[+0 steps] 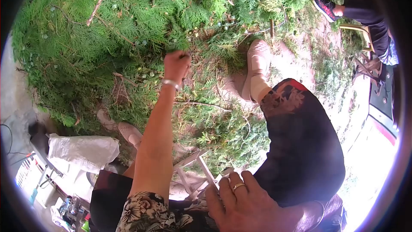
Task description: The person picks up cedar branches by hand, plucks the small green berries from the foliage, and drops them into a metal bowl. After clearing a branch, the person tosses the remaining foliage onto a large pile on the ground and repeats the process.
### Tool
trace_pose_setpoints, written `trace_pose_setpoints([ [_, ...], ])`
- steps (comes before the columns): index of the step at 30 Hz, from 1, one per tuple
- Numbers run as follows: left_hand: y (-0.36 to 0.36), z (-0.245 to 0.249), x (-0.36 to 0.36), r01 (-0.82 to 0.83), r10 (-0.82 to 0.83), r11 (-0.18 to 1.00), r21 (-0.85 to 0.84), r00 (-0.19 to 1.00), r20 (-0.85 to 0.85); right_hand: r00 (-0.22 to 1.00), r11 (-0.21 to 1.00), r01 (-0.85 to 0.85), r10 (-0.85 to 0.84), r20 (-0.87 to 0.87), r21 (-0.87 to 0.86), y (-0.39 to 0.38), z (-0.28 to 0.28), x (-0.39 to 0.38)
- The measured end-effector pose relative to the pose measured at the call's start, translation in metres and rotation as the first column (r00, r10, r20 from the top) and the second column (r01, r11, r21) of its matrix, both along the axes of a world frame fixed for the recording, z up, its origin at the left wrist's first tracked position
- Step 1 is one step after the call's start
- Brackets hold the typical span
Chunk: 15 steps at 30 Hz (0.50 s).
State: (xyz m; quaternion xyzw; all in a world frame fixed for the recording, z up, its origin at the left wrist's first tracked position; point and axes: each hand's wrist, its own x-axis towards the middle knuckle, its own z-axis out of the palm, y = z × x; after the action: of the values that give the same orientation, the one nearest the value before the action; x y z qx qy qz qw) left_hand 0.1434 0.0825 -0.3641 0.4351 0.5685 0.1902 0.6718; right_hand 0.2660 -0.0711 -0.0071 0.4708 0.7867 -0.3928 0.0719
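Outdoor ground, bare earth largely covered by a heap of cut conifer branches (107,38); another person's shoe (324,6) shows at the far edge. We judge the work on the greenery to be at an early stage: the heap lies thick, and no sorted bundle is visible. The left hand (177,64), bracelet at the wrist, is clenched in a fist on the conifer branches at the heap's near edge. The right hand (242,202) rests flat on the dark-clad thigh, fingers loosely together, holding nothing.

Feathery, matt green cuttings (128,25) are shown; a shiny metal bracelet (171,83) and a glossy gold ring (237,186) are worn.
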Motion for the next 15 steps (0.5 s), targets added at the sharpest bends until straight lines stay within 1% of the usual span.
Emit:
trace_pose_setpoints([
  [1,-0.011,0.016,-0.006,0.001,-0.001,1.0,0.002,1.0,-0.002,1.0,1.0,0.009,-0.009,0.0,-0.006,0.0,0.0,0.0],
  [2,-0.023,0.029,-0.013,-0.239,0.269,0.949,-0.205,0.954,0.134,1.0,1.0,0.017,-0.017,-0.001,-0.013,-0.001,0.0,0.0],
  [3,-0.029,0.034,-0.018,-0.421,0.538,0.8,-0.427,0.819,0.201,1.0,1.0,0.022,-0.022,-0.005,-0.022,-0.002,0.001,-0.002],
  [4,-0.032,0.032,-0.021,-0.427,0.541,0.799,-0.424,0.818,0.196,1.0,0.999,0.025,-0.025,-0.009,-0.03,-0.003,0.0,-0.003],
  [5,-0.037,0.025,-0.022,-0.432,0.52,0.819,-0.377,0.838,0.169,1.0,0.999,0.026,-0.027,-0.01,-0.039,-0.004,0.0,-0.004],
  [6,-0.041,0.015,-0.02,-0.432,0.498,0.838,-0.332,0.855,0.143,1.0,0.999,0.02,-0.021,-0.01,-0.039,-0.003,0.0,-0.004],
  [7,-0.04,0.0,-0.016,-0.435,0.501,0.837,-0.334,0.853,0.145,1.0,1.0,0.002,-0.003,-0.02,-0.025,-0.003,-0.001,-0.003],
  [8,-0.035,-0.019,-0.009,-0.347,0.346,0.938,0.017,0.937,0.039,0.999,1.0,-0.014,0.014,-0.029,-0.011,-0.002,-0.001,-0.002],
  [9,-0.032,-0.029,-0.002,-0.167,0.221,0.923,0.347,0.968,-0.121,1.0,1.0,-0.015,0.015,-0.027,-0.013,-0.001,-0.001,-0.002],
  [10,-0.027,-0.011,0.01,-0.021,0.171,0.884,0.468,0.945,-0.279,1.0,1.0,-0.013,0.012,-0.018,-0.017,0.0,-0.001,-0.002],
  [11,-0.027,-0.014,0.015,-0.024,0.171,0.884,0.466,0.946,-0.276,1.0,1.0,-0.01,0.01,-0.009,-0.022,0.0,-0.001,-0.002],
  [12,-0.026,-0.02,0.019,0.233,0.077,0.832,0.503,0.85,-0.521,1.0,1.0,-0.008,0.008,-0.001,-0.027,0.0,-0.001,-0.002],
  [13,-0.025,-0.027,0.022,0.48,0.02,0.745,0.463,0.678,-0.735,1.0,1.0,-0.007,0.007,0.005,-0.03,0.001,-0.001,-0.003],
  [14,-0.024,-0.032,0.023,0.554,-0.009,0.697,0.455,0.641,-0.768,1.0,0.999,-0.01,0.01,0.005,-0.033,0.001,-0.002,-0.004],
  [15,-0.026,-0.034,0.018,0.554,-0.003,0.7,0.45,0.633,-0.774,1.0,0.999,-0.013,0.013,0.001,-0.034,0.001,-0.002,-0.005],
])
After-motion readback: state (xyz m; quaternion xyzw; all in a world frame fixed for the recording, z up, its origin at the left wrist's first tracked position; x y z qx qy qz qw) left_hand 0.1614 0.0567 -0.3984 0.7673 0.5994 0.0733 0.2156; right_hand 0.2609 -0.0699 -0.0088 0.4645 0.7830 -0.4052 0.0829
